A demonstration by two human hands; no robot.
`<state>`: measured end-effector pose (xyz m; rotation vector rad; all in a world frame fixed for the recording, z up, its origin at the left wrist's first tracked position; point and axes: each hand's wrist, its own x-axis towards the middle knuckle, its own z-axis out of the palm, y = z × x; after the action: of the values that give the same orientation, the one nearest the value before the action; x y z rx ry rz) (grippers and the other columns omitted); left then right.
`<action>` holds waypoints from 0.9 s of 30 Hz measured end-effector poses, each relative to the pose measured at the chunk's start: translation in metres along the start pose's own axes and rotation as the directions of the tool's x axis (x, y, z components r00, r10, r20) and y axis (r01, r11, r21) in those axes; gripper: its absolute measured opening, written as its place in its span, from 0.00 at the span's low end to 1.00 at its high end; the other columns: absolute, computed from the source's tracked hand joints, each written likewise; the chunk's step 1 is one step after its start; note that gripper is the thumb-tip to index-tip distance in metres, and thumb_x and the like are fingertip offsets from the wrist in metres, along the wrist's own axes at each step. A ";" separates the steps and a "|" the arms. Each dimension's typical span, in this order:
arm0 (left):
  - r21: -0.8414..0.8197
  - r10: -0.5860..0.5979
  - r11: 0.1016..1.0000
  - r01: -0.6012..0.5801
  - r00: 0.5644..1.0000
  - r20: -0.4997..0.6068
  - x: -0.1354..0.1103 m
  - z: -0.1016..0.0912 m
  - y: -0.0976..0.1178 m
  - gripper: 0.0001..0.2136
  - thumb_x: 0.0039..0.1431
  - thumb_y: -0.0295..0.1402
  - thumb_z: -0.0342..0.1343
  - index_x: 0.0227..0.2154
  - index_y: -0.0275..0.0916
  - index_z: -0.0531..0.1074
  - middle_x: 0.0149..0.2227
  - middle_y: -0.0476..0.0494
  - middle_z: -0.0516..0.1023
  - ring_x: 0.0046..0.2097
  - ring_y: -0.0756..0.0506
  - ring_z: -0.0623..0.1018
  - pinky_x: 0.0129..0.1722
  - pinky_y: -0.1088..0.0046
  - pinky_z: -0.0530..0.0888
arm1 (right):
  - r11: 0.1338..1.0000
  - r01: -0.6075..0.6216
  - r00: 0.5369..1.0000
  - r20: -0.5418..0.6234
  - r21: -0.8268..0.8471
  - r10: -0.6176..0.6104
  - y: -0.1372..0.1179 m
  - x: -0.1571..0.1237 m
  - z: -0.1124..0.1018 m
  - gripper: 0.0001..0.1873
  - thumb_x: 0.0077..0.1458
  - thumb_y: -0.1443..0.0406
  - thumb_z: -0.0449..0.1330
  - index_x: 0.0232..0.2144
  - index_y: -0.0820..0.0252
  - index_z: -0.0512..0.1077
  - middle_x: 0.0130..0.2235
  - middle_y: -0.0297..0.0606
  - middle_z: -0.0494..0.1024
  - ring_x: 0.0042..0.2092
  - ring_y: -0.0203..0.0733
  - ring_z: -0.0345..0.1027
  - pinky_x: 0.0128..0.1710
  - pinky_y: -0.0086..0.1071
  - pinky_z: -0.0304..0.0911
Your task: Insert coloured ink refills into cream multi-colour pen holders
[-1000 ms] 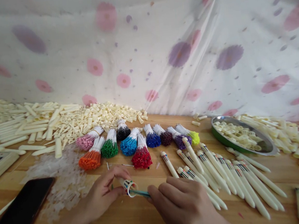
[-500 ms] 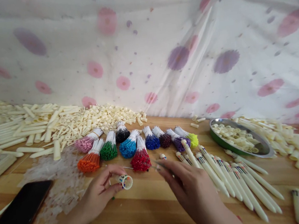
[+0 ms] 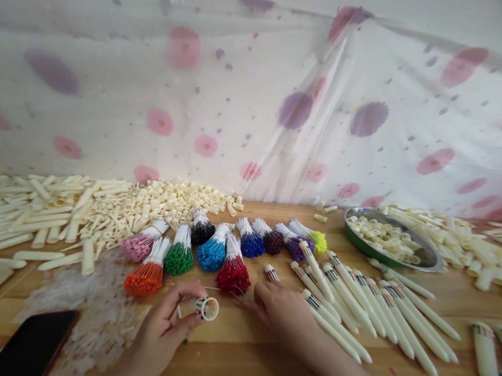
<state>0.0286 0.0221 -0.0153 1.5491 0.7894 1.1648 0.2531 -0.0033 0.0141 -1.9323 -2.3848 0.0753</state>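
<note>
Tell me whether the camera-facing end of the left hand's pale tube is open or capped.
Open: the pale tube in the left hand shows a round rim with a hollow inside.

No readable text, no legible labels, numbers, signs

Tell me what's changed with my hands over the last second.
Your right hand has drawn its thin tool out of the pale slotted sleeve and moved it forward, away from you, to the red-tipped bundle. Your left hand still holds the sleeve, and the row of pens lies as before.
</note>
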 end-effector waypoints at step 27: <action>0.175 -0.096 0.980 0.096 0.995 -0.009 -0.003 -0.005 -0.015 0.08 0.52 0.32 0.59 0.36 0.47 0.73 0.39 0.50 0.78 0.44 0.45 0.76 0.44 0.74 0.72 | 0.951 -0.299 0.939 0.152 -0.079 0.308 0.072 0.100 -0.023 0.15 0.59 0.62 0.55 0.48 0.62 0.66 0.48 0.41 0.70 0.44 0.43 0.68 0.42 0.42 0.66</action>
<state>0.0242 0.0255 -0.0302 1.6351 0.9784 1.0476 0.3046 0.1089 0.0335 -2.3933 -2.1756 0.1936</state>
